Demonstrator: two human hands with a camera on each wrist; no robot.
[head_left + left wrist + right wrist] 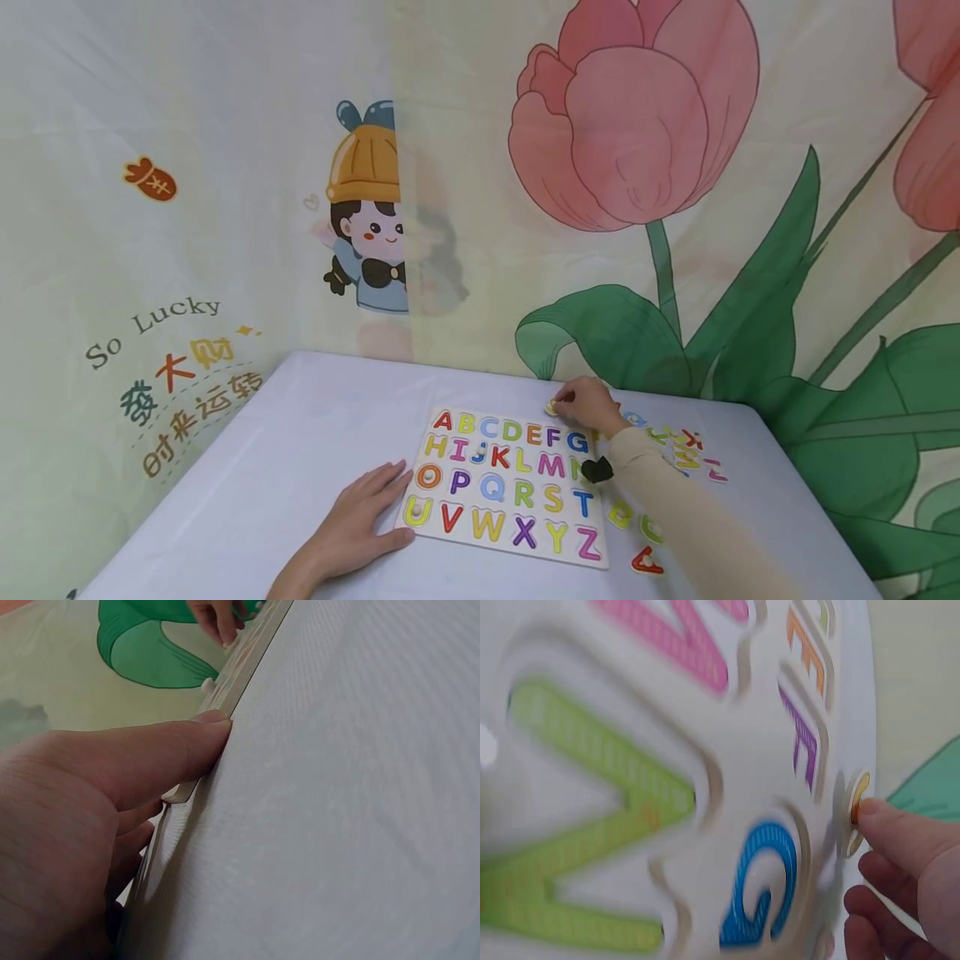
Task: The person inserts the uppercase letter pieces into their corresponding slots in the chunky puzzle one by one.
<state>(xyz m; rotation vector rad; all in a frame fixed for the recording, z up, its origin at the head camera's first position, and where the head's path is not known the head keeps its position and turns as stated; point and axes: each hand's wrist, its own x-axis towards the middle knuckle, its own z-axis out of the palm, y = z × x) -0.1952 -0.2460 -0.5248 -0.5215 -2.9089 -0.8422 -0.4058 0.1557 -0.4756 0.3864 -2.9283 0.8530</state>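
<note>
A white alphabet puzzle board [468,500] with colored letters lies on the table. Knobs show on the orange O [428,477], the yellow U [417,512] and the J [478,452]. My left hand [362,518] rests at the board's left edge, fingers extended; in the left wrist view its thumb [176,754] touches the edge. Beyond the board's far right corner, my right hand [590,403] pinches a yellow letter piece [854,814] between thumb and finger. That piece stands on edge in the right wrist view, partly hidden by the fingertips.
Several loose letter pieces lie right of the board, partly under my right forearm, among them a red A [647,561] and a pink piece [714,471]. A black object [597,469] at my right wrist covers part of the N. Printed curtains [465,333] hang behind the table.
</note>
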